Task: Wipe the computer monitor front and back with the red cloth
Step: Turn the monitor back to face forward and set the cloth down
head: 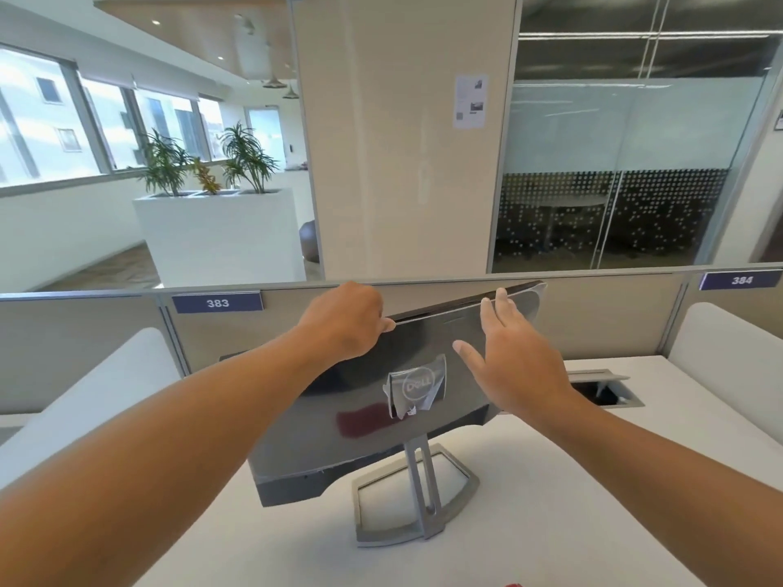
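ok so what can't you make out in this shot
Head view:
- Screen side of the monitor: it faces away, so only its back shows.
- Red cloth: only a sliver shows, cut off by the bottom edge.
- Fingertips of the left hand: curled over the monitor's top edge and hidden behind it.
- Right hand: open by the monitor's back; contact unclear.
- Paper notice: print too small to read.

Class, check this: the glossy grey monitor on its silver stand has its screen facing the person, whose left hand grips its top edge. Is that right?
Not quite. The head view shows the glossy grey monitor with its logo-bearing back facing the person; the left hand does grip its top edge.
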The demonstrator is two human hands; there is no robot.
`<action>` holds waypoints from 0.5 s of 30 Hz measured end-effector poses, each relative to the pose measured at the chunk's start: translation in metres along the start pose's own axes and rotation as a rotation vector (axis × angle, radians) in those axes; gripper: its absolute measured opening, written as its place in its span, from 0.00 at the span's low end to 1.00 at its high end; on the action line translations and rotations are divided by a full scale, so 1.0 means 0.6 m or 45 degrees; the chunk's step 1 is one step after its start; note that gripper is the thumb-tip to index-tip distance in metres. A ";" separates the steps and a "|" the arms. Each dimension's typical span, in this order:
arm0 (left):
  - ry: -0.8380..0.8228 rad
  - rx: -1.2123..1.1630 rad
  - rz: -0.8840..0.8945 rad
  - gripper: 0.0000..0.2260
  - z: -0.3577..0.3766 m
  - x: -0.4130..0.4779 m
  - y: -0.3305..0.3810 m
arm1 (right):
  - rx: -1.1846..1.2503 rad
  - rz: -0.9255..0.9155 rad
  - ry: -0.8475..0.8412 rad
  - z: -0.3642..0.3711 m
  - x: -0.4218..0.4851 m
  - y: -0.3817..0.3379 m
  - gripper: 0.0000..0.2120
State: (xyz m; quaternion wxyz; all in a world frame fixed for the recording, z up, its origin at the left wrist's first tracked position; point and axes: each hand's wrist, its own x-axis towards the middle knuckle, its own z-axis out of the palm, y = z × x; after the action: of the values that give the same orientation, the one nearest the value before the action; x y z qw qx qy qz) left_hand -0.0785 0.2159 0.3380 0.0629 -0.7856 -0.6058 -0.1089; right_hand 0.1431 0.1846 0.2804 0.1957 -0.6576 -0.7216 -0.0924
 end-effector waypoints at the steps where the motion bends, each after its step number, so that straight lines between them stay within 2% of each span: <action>1: -0.018 0.011 0.001 0.21 -0.005 0.000 0.005 | 0.027 -0.037 0.003 -0.005 -0.006 -0.009 0.37; 8: -0.045 0.022 0.010 0.20 -0.018 0.000 0.061 | 0.344 -0.249 -0.048 -0.049 -0.065 -0.080 0.31; 15: -0.119 -0.211 -0.101 0.12 -0.023 0.019 0.112 | 0.615 -0.151 -0.164 -0.088 -0.136 -0.095 0.40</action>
State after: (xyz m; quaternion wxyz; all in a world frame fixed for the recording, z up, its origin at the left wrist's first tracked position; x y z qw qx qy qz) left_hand -0.0122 0.2063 0.3564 -0.0350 -0.7677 -0.6277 -0.1245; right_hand 0.1002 0.0825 0.3024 0.2949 -0.5530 -0.7710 0.1134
